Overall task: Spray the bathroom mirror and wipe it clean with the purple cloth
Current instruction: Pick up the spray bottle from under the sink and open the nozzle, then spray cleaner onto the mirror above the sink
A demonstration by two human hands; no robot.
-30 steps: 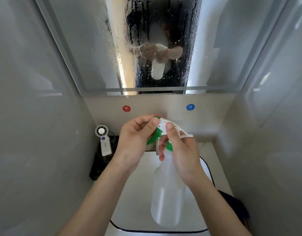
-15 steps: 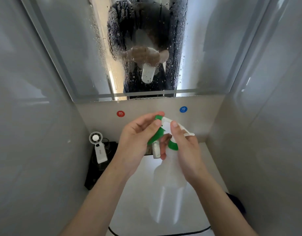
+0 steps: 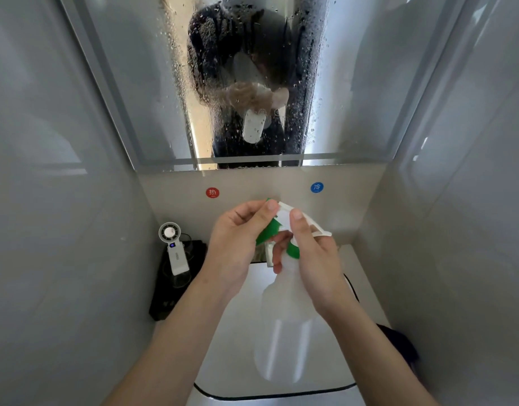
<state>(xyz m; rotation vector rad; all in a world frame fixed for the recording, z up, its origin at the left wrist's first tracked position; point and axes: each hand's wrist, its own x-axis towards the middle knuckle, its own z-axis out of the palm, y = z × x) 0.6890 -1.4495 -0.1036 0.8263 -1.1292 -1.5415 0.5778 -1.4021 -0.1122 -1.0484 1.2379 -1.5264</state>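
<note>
Mirror (image 3: 252,68) on back wall, wet and beaded with droplets. Translucent plastic spray bottle (image 3: 281,332) above white surface (image 3: 369,297); right grip (image 3: 317,259) curled round its neck, left grip (image 3: 237,241) pinching the green nozzle (image 3: 267,232).

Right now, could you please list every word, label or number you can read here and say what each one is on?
"热": white character on the red round sticker on the wall panel, left side.
"冷": white character on the blue round sticker, same panel, right side.
Handheld fan: print on its handle and a small blue display, both too small to read.
Spray bottle: no label shows.
</note>
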